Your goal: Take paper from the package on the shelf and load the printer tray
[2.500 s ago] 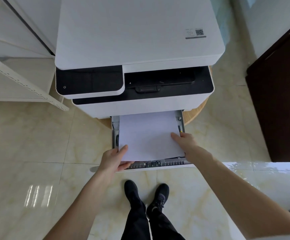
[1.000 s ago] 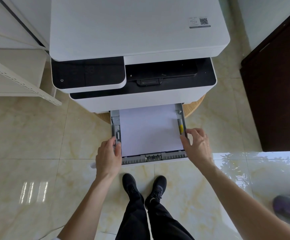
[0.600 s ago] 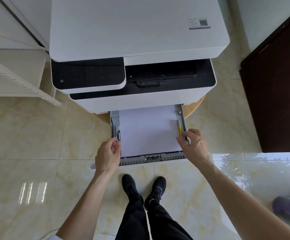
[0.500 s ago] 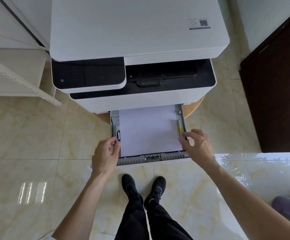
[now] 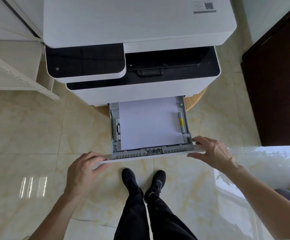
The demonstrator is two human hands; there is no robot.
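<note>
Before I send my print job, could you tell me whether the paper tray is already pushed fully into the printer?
No, the paper tray sticks out of the printer, its paper exposed.

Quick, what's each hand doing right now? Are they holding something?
Left hand: curled on the left end of the tray front, gripping it.
Right hand: fingers spread, resting on the right end, not closed.
</note>
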